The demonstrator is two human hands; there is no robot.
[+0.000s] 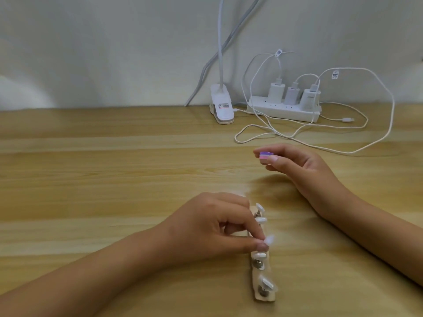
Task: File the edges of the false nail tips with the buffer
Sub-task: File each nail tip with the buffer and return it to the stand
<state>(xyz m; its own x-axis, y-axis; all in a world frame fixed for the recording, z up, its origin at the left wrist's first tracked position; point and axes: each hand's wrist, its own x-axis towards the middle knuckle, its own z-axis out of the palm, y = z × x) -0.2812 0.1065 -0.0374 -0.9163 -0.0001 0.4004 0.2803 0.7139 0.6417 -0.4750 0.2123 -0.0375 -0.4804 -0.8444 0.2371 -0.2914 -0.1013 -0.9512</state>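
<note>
While your left hand (206, 225) pinches false nail tip (269, 239) just above wooden holder strip (254, 276), your right hand (304, 165) holds striped buffer (266, 155) in light pinch, well apart, straight beyond tip; strip's long axis runs toward you, so buffer likely travels nearward.

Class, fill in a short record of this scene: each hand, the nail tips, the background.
left hand: pinches a nail tip on the holder strip
right hand: holds the buffer, apart from the holder strip
surface: wooden table
background: clip lamp, power strip with chargers
</note>
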